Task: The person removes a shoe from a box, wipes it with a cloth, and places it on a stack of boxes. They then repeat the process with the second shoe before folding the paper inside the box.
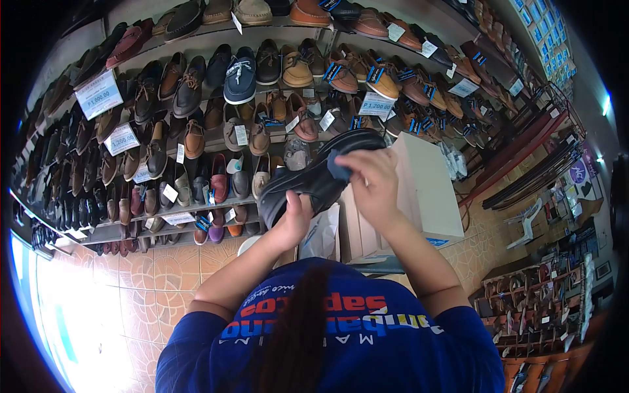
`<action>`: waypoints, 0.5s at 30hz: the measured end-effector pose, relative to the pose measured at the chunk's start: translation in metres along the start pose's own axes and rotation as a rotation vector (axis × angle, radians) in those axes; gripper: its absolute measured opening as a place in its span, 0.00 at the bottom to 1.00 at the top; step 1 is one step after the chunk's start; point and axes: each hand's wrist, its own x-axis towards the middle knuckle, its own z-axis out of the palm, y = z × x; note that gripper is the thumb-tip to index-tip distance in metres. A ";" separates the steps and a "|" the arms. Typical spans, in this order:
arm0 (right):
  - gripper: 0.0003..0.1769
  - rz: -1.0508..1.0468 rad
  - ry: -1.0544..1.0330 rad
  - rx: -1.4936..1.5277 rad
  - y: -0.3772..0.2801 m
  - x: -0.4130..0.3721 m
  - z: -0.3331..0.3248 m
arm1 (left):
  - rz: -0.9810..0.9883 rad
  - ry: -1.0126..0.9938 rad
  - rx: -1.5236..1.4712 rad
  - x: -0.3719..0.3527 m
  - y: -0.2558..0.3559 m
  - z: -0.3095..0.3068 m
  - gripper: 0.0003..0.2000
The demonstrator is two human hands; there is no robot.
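A black leather shoe (298, 187) is held up in front of my chest, tilted with one end toward the upper right. My left hand (296, 219) grips its lower end, with the thumb on top and some fingers inside the opening. In my right hand (372, 180) a dark blue cloth (339, 166) is pinched and touches the shoe's upper side. Part of the cloth is hidden by my fingers.
Shelves (164, 46) packed with shoes and price cards (99, 95) rise ahead. Large pale boxes (426, 190) stand just right of my hands, near a clear plastic bag (320, 239). A lower shoe rack (531, 308) is at the right, over a tiled floor (137, 281).
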 end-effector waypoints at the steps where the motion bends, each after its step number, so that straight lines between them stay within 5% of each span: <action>1: 0.16 -0.168 -0.023 -0.022 -0.010 -0.004 -0.002 | -0.031 -0.007 -0.093 -0.002 0.006 0.001 0.56; 3: 0.13 -0.294 -0.154 0.024 -0.023 -0.019 -0.001 | -0.094 -0.027 -0.278 -0.007 0.013 0.004 0.55; 6: 0.12 -0.253 -0.077 -0.114 0.004 -0.010 -0.002 | -0.069 0.036 -0.422 0.002 0.024 0.011 0.55; 7: 0.12 -0.058 -0.017 -0.094 0.011 -0.011 0.002 | -0.076 0.083 -0.467 0.004 0.023 0.014 0.55; 10: 0.09 -0.327 -0.098 0.022 -0.010 -0.027 0.008 | -0.048 0.027 -0.579 0.003 0.025 0.008 0.55; 13: 0.10 -0.425 -0.090 -0.174 0.012 -0.024 0.004 | -0.032 0.028 -0.588 0.005 0.022 0.010 0.53; 15: 0.14 -0.165 0.016 -0.294 0.033 -0.006 -0.003 | -0.018 0.116 -0.630 0.011 0.026 0.022 0.53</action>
